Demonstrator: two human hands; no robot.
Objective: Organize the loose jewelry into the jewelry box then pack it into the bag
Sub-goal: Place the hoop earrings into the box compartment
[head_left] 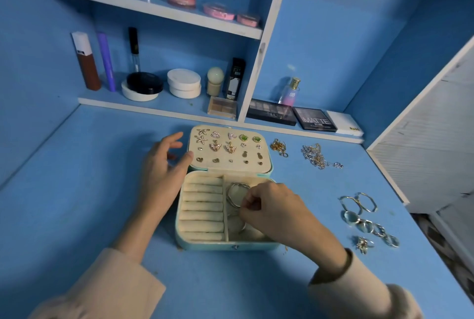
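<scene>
A teal jewelry box (205, 244) lies open on the blue desk, its lid (229, 149) laid back and studded with several earrings. My left hand (164, 164) rests open against the lid's left edge. My right hand (272, 208) is over the box's right compartment, fingers pinched on a silver bangle (234, 194) that lies inside it. The ring rolls (202, 208) on the left are bare. Loose on the desk to the right lie a gold chain (279, 148), a silver-gold necklace tangle (318, 157), two bangles (359, 203) and several rings (372, 228). No bag is in view.
Shelves behind hold cosmetics: jars (183, 82), tubes (86, 62), a perfume bottle (289, 91), and eyeshadow palettes (314, 118) at the desk's back edge. A white panel (423, 139) bounds the desk on the right. My sleeves cover the near desk edge.
</scene>
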